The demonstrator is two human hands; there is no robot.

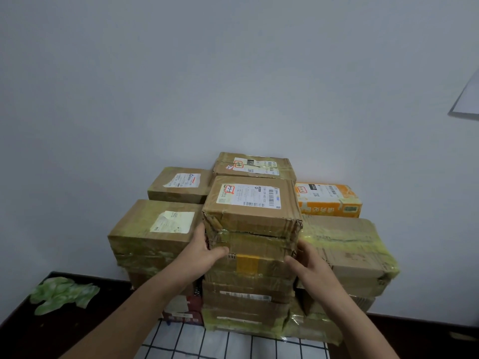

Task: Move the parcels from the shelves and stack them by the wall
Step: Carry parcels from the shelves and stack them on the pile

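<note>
Parcel (252, 206) between left hand (204, 251), right hand (308, 263)

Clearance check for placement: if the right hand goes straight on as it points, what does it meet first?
The top parcel: the right hand grips its front right corner. If it slid past that side, probably the orange box behind, though depth is unclear.

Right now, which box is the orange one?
The orange box at the back right, by the wall. All the others are brown cardboard, including the top parcel gripped by the left hand and right hand.
</note>
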